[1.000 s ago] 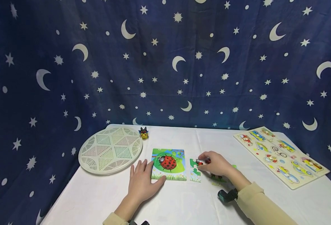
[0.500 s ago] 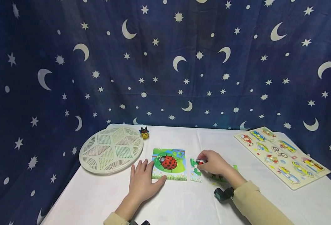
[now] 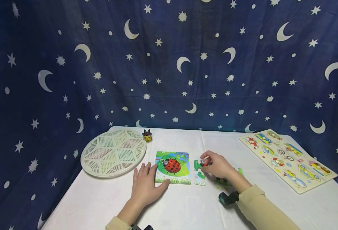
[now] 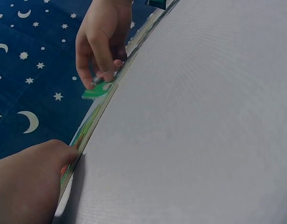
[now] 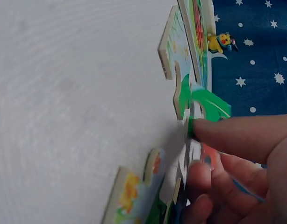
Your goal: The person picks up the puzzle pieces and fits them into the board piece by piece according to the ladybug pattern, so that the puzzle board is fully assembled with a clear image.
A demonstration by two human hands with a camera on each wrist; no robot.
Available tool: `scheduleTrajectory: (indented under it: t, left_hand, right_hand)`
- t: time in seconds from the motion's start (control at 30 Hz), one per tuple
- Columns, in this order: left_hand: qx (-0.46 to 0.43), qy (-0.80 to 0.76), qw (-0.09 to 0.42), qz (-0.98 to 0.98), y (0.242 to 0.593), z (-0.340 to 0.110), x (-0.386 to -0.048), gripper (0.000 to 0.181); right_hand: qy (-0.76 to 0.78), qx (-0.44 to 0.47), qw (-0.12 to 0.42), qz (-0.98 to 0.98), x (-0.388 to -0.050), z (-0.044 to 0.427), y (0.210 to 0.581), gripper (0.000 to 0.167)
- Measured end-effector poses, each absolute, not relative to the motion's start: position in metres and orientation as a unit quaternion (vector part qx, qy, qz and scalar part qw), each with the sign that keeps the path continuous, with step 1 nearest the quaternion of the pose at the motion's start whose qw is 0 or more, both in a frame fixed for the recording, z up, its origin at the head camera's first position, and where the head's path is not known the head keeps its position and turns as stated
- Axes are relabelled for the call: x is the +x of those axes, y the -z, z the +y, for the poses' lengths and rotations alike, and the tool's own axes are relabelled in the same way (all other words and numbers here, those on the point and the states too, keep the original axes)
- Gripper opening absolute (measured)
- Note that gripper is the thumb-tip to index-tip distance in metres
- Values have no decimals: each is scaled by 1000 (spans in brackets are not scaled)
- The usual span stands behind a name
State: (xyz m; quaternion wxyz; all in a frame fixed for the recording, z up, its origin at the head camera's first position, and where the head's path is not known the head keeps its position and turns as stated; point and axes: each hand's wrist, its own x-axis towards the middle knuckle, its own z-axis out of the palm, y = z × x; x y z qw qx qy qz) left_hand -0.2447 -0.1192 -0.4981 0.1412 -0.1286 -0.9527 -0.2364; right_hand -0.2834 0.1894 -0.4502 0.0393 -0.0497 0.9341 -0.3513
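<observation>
My left hand rests at the left side of a square ladybug picture, fingers spread and thumb by its lower edge. To the right of the picture, my right hand pinches a green jigsaw piece showing part of a ladybug, between thumb and fingers. Just in front of it lies a jigsaw piece with grass and flowers, flat on the table. More jigsaw pieces lie beneath my right hand and wrist, partly hidden. Whether the held piece touches the grass piece I cannot tell.
A round pale board with a star pattern is at the left, beside a small yellow figurine. A wooden peg puzzle board with vehicle pictures lies at the right. Behind the white table hangs a dark blue star-patterned cloth.
My right hand has shifted slightly left and away from me, and the pinched jigsaw piece has moved a little farther from me with it. My left hand stays in place.
</observation>
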Motion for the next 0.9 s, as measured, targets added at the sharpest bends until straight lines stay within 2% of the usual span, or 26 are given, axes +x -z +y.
scheduleTrajectory:
  t: [0.13,0.2,0.37,0.6,0.9]
  left_hand:
    - [-129,236,144,-952,498,-119,-245,78]
    - [-130,235,146,-952,499,-119,-245,78]
    - [-131,234,150,-952,498,-119,-244,77]
    - [-129,234,146,-953,499,-120,-244,78]
    - [-130,237,144,-952,497,-119,-244,78]
  right_hand:
    - [383,-62,41,921,-283,189,450,15]
    - [394,-69,41,916,-283,189,450,12]
    - [413,-71,47,907,-284,186,449,14]
    - [432,-78,39,897,-286,174,449,9]
    - [423,-135,37,895,-286,148,449,15]
